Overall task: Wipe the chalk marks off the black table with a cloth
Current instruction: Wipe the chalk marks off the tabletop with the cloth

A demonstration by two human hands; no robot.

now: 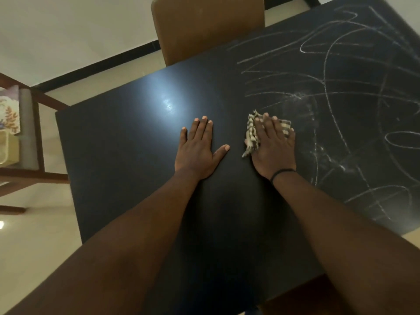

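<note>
left hand flat, fingers spread on table | right hand flat, pressing cloth at chalk marks' left edge

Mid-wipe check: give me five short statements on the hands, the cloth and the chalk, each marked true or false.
1. The right hand presses the cloth flat on the black table. True.
2. The left hand holds a second cloth. False: it rests flat on the bare table, fingers straight, holding nothing.
3. The chalk marks lie mostly on the right part of the table. True.
4. Every chalk mark is already wiped off. False: many scribbles remain to the right of the cloth.
5. A brown chair stands at the far edge of the table. True.
</note>
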